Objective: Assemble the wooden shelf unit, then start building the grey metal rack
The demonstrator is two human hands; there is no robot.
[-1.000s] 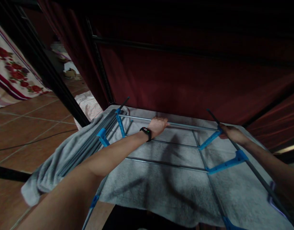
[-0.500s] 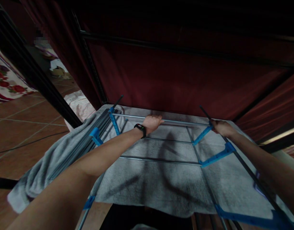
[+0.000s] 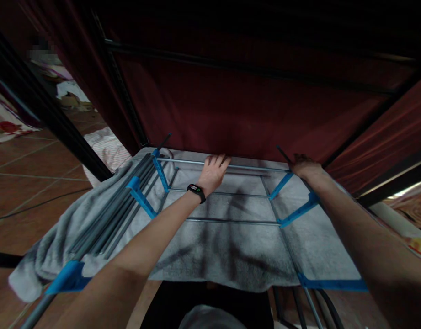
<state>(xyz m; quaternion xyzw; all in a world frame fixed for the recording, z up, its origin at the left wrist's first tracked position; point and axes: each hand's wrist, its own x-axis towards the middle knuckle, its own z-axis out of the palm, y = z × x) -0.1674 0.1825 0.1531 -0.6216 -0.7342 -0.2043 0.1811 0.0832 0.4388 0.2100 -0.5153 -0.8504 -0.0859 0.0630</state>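
A frame of thin metal tubes joined by blue plastic connectors lies before me over a grey cloth. My left hand (image 3: 212,173), a black band on its wrist, rests across the far crossbar (image 3: 254,167) with its fingers stretched over the tube and slightly apart. At the far right corner, my right hand (image 3: 308,168) is closed around the dark side tube (image 3: 284,154), just beside a blue connector (image 3: 282,183); its fingertips are partly hidden. More blue connectors, such as the left far one (image 3: 160,171), hold the nearer crossbars (image 3: 231,222).
Several loose grey tubes (image 3: 117,208) lie side by side on the left of the grey cloth (image 3: 217,260). A dark red curtain (image 3: 237,109) on a black frame stands behind. Left of it, a black post (image 3: 73,132) rises from the tiled floor (image 3: 39,187).
My left hand has loosened from a fist around the far crossbar to stretched fingers over it. My right hand stays at the corner. The view has shifted slightly.
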